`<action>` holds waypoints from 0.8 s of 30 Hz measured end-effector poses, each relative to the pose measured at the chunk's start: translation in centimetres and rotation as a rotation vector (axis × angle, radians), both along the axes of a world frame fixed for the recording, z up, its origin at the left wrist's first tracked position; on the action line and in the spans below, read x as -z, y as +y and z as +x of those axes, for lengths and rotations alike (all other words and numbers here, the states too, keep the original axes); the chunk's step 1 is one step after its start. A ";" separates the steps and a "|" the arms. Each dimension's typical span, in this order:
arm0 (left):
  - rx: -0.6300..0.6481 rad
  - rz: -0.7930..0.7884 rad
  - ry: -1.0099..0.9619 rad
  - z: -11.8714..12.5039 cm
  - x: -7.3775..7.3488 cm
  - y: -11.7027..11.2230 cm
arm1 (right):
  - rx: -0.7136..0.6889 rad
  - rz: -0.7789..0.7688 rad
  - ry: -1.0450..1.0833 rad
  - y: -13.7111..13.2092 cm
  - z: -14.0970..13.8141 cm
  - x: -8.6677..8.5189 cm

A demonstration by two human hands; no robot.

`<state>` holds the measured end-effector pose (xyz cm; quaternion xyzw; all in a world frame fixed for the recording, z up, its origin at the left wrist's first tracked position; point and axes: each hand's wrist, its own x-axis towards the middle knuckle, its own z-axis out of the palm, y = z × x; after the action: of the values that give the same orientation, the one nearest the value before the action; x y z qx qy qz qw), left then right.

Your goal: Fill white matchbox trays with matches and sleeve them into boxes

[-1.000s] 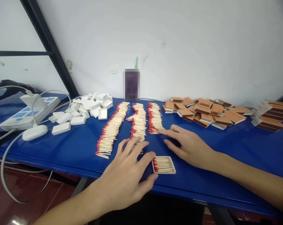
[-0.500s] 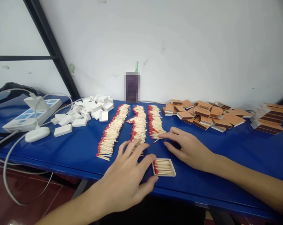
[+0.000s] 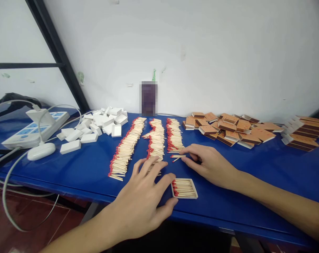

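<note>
A blue table (image 3: 267, 160) carries a heap of brown matchbox covers (image 3: 230, 125) at right, white trays (image 3: 106, 121) at left and three rows of matches (image 3: 156, 140) between. The left hand (image 3: 148, 196) is spread beside a match-filled tray (image 3: 195, 189) near the front edge. The right hand's (image 3: 210, 163) thumb and forefinger bracket a few loose matches (image 3: 176, 156); whether they pinch, I cannot tell.

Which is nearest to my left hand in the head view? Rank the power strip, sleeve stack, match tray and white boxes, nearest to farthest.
From the left hand:
1. Match tray: right by its thumb and index fingertips.
2. White boxes: piled ahead, to its left.
3. Power strip: far left.
4. Sleeve stack: far right.
</note>
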<state>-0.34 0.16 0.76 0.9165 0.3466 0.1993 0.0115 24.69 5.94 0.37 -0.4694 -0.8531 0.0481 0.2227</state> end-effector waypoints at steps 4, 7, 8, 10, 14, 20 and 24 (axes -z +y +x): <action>0.000 0.000 0.002 0.0 0.1 0.1 | 0.015 -0.021 -0.011 0.2 -0.2 0.0; 0.001 -0.003 0.007 0.1 0.1 0.1 | 0.022 -0.037 -0.014 0.3 -0.2 0.0; 0.001 -0.003 0.009 0.1 0.1 0.1 | 0.029 -0.041 -0.015 0.3 -0.2 0.0; 0.000 -0.003 0.010 0.0 0.1 0.1 | 0.046 -0.057 -0.024 0.4 -0.3 -0.1; -0.001 -0.005 0.017 0.0 0.0 0.0 | 0.071 -0.088 -0.034 0.4 -0.5 -0.2; 0.001 -0.007 0.026 0.0 0.1 -0.1 | 0.054 -0.063 0.002 0.5 -0.5 -0.1; -0.004 -0.003 0.032 -0.1 0.1 -0.1 | 0.030 -0.051 0.031 0.4 -0.2 0.2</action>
<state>-0.41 0.10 0.62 0.9189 0.3486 0.1844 0.0069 24.51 6.39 0.14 -0.4868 -0.8409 0.0739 0.2245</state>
